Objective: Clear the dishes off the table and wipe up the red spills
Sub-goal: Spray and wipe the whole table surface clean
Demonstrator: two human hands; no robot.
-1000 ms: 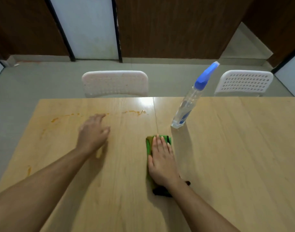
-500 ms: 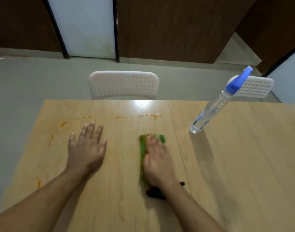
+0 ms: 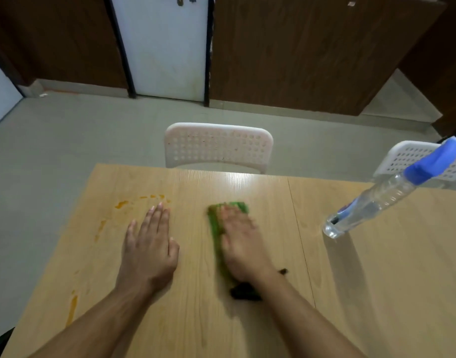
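A green cloth (image 3: pixel 216 228) lies on the wooden table (image 3: pixel 376 293) under my right hand (image 3: pixel 241 244), which presses flat on it and is blurred with motion. A dark end of the cloth sticks out by my wrist. My left hand (image 3: pixel 149 244) rests flat on the table, fingers straight, to the left of the cloth. Orange-red spill marks (image 3: pixel 122 204) streak the far left of the table just beyond my left fingertips, with another streak (image 3: pixel 72 310) near the left edge. No dishes are in view.
A clear spray bottle (image 3: pixel 376 200) with a blue head stands on the table at the right. Two white perforated chairs (image 3: pixel 218 148) (image 3: pixel 413 161) stand at the far side. The table's left edge drops to grey floor.
My right hand has slid the cloth leftward and farther across the table, over the spot where the middle spill showed. My left hand settled flat. The view shifted left, so the bottle sits farther right.
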